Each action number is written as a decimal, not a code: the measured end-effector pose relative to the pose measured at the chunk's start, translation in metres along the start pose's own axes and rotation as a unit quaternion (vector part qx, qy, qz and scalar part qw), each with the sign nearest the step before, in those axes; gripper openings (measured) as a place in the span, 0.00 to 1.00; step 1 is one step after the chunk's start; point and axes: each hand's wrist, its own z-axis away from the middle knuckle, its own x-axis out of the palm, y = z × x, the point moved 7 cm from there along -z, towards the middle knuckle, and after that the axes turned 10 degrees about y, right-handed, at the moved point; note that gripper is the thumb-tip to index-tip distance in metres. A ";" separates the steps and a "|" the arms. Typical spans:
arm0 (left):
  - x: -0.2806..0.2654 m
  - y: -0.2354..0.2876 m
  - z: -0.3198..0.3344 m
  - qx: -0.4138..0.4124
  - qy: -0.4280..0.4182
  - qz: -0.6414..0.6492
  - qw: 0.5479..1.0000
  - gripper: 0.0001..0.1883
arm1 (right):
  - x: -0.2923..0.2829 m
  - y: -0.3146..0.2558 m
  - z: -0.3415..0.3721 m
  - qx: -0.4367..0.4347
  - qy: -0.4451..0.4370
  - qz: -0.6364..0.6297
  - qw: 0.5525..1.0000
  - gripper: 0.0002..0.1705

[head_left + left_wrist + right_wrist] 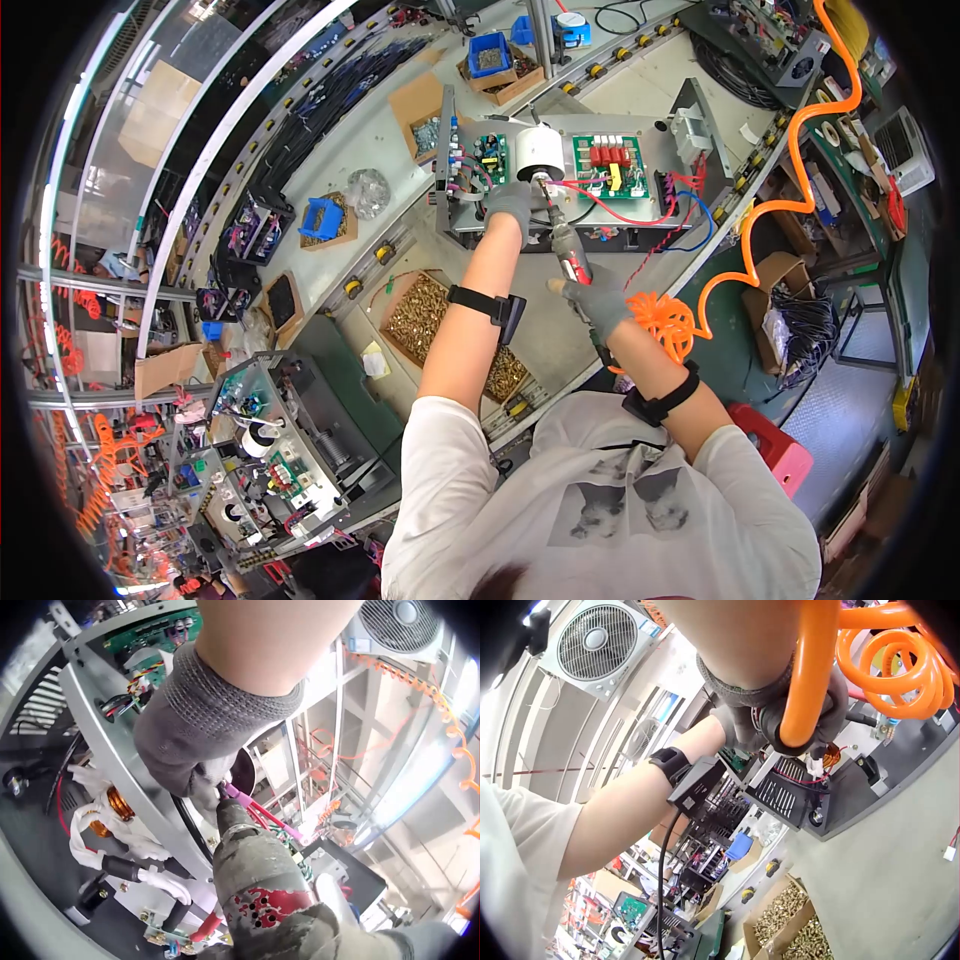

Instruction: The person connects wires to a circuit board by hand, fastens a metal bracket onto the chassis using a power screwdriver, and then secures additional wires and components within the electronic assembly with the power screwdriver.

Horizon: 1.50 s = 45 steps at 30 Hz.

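In a grey glove, my left hand [508, 203] has its fingers curled at the end of a white cylinder [540, 150] on a metal chassis. Its fingertips pinch the pink-sleeved end of a red cable [240, 796], right at the driver's tip; part of that end is hidden by the fingers. My right hand [597, 303], gloved too, grips a worn air screwdriver [259, 862], which points at the cylinder's end. An orange air hose [810, 682] runs from the rear of the tool. A green circuit board [610, 165] with red components sits right of the cylinder.
A carton of brass-coloured fasteners [415, 305] lies left of my arms. Farther left are a blue bin [322, 218] and a clear plastic bag [367, 192]. The orange coiled hose [660, 320] hangs by my right forearm. A blue wire [708, 225] loops off the chassis.
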 end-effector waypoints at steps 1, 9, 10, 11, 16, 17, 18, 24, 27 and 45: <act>-0.010 0.020 0.000 0.181 0.110 -0.254 0.944 0.12 | 0.002 0.003 -0.001 0.001 -0.001 0.002 1.000 0.24; 0.049 0.101 0.125 0.341 0.246 -0.667 0.615 0.51 | 0.026 -0.002 0.016 0.144 -0.141 -0.253 0.946 0.17; 0.049 0.109 0.118 0.343 0.246 -0.665 0.616 0.51 | 0.026 -0.004 0.016 0.142 -0.139 -0.252 0.947 0.17; 0.055 0.113 0.110 0.377 0.206 -0.689 0.584 0.51 | 0.027 -0.006 0.018 0.144 -0.141 -0.265 0.943 0.17; 0.080 0.123 0.118 0.379 0.073 -0.760 0.523 0.36 | 0.037 -0.009 0.026 0.152 -0.145 -0.301 0.930 0.18; 0.080 0.123 0.115 0.379 0.072 -0.761 0.522 0.36 | 0.038 -0.013 0.029 0.163 -0.145 -0.314 0.924 0.19; 0.081 0.123 0.112 0.383 0.071 -0.759 0.522 0.33 | 0.040 -0.015 0.031 0.174 -0.145 -0.327 0.918 0.20; 0.077 0.120 0.104 0.424 0.067 -0.730 0.532 0.31 | 0.048 -0.020 0.032 0.212 -0.139 -0.330 0.909 0.19; 0.078 0.120 0.103 0.425 0.067 -0.729 0.533 0.31 | 0.054 -0.019 0.030 0.192 -0.127 -0.333 0.914 0.18; 0.075 0.123 0.086 0.415 0.015 -0.725 0.549 0.39 | 0.044 -0.044 0.037 0.258 -0.168 -0.307 0.901 0.20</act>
